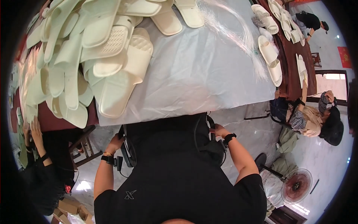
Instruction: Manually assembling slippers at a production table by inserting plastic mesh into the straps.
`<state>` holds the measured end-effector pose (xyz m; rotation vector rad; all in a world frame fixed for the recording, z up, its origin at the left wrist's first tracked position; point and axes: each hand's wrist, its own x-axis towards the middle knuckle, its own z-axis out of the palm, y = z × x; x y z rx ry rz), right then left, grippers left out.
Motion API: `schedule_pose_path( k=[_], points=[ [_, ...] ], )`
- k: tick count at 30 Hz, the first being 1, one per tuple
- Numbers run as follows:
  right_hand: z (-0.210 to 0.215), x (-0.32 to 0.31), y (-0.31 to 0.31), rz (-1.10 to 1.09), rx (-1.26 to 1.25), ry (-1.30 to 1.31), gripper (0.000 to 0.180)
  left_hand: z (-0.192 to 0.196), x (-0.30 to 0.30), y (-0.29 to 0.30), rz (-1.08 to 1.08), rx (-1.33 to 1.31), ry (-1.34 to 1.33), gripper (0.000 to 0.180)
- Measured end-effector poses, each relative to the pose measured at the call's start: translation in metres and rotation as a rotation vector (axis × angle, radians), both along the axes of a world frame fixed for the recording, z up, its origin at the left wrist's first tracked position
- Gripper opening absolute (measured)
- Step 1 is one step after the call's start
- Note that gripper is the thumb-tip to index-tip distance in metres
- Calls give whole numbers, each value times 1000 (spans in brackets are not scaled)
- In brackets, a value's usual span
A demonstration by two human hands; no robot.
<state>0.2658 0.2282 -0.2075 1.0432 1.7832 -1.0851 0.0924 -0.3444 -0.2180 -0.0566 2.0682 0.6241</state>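
My left hand (116,143) is low at my left side, below the table edge, its fingers curled against a black curved part (128,151). At my other side, my right hand (220,131) closes on a black strap-like part (211,125) by my hip. I cannot make out exactly what either hand holds, as the fingertips are partly hidden. Both wrists wear black bands with small devices. In front of me, a heap of pale cream slippers (126,80) covers the left of the table, its nearest slipper close to the front edge. Neither hand touches the slippers.
Thin plastic sheeting (186,89) covers the table, with clear plastic strands (238,33) at the far right. More slippers (270,61) line the right edge. Co-workers sit at both sides; one person's hand (36,130) is at left. A fan (296,186) stands behind right, cartons (71,207) lower left.
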Motion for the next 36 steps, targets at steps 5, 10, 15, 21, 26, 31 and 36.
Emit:
schedule_pose_path(
  k=[5, 10, 15, 21, 26, 31, 36],
  points=[
    [-15, -3, 2, 62, -30, 118, 39, -18, -9, 13, -54, 55, -55, 61],
    [-28, -7, -12, -65, -120, 91, 31, 8, -18, 17, -7, 117, -214, 51],
    [-102, 12, 39, 766, 102, 735, 32, -63, -43, 19, -278, 175, 85, 39],
    [-145, 27, 92, 995, 31, 755, 31, -83, -107, 62, -190, 182, 34, 35],
    [-173, 7, 103, 1176, -69, 793, 29, -76, -110, 57, -110, 138, -11, 32],
    [-189, 14, 159, 1365, -132, 845, 28, -55, -88, 58, -32, 106, -24, 30],
    [-241, -4, 193, 1517, -76, 915, 26, -72, -102, 57, -27, 109, 28, 30]
  ],
)
